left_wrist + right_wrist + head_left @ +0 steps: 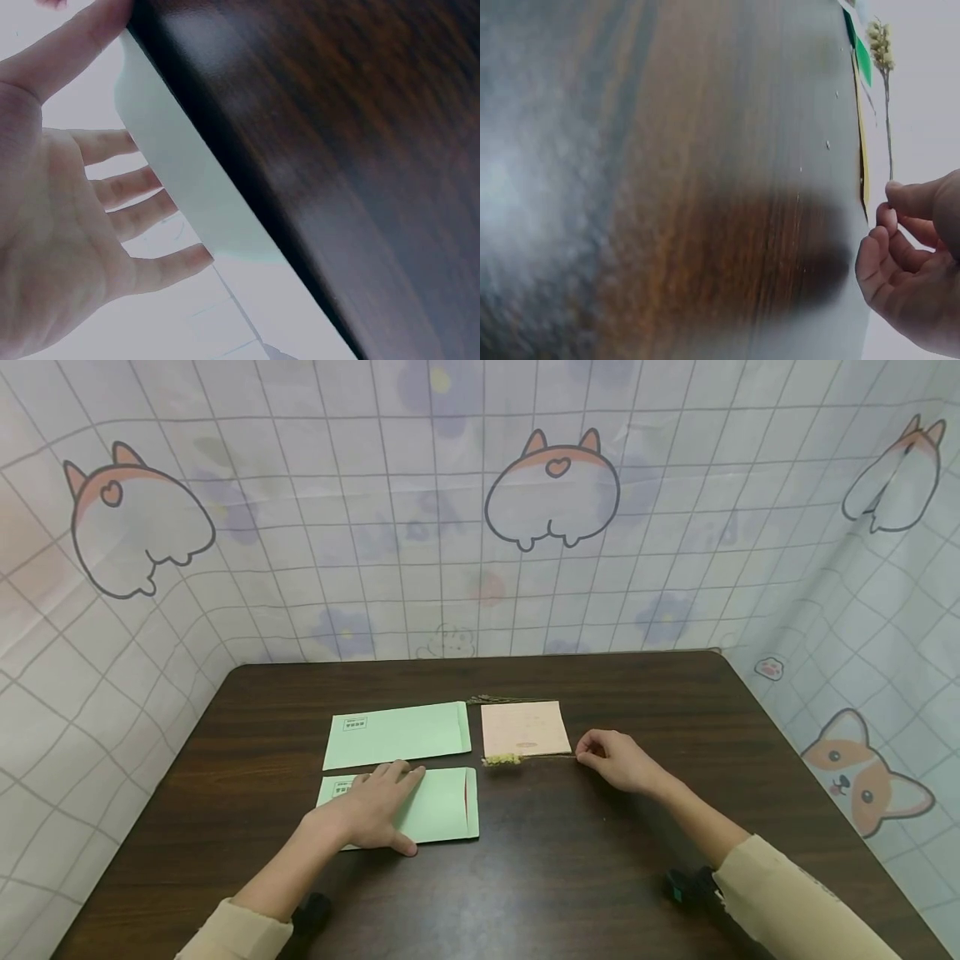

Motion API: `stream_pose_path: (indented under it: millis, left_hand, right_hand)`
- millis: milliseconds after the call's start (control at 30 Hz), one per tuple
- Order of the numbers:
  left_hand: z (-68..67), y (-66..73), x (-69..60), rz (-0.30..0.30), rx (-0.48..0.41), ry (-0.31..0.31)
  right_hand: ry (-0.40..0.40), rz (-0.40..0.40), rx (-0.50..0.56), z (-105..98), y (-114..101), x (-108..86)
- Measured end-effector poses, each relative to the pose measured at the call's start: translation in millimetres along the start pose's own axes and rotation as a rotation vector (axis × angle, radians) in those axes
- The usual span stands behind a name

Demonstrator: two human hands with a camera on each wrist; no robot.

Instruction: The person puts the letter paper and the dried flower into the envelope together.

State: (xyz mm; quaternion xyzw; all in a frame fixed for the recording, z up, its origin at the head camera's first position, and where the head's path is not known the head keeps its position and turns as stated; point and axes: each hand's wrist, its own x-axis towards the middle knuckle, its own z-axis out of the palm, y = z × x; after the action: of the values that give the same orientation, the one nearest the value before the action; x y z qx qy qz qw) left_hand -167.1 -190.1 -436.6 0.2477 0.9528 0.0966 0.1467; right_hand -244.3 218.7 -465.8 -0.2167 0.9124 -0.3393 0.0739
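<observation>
The left hand [378,806] rests, fingers spread, on the near envelope [442,806], probably to stop it sliding on the surface [555,868]. To its right and slightly farther out, the right hand [618,762] pinches the flower [504,760] by the tail of its stem, the bloom pointing leftward from that hand; the hold seems meant to spare the fragile head. Beyond the left hand lies the far envelope [397,737]; left of the right hand, just past the flower, the card [525,727]; beyond that, a sprig [487,699].
</observation>
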Motion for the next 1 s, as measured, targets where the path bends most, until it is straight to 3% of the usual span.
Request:
stream_pose_path:
  millis: [333,1000]
  left_hand:
    - [0.2,-1.0,0.1,0.006,0.002,-0.002]
    - [2.1,-4.0,1.1,0.013,-0.016,-0.008]
  right_hand:
    - [-0.02,-0.082,0.006,7,-14,-2.6]
    - [-0.042,-0.159,0.043,26,-23,-0.4]
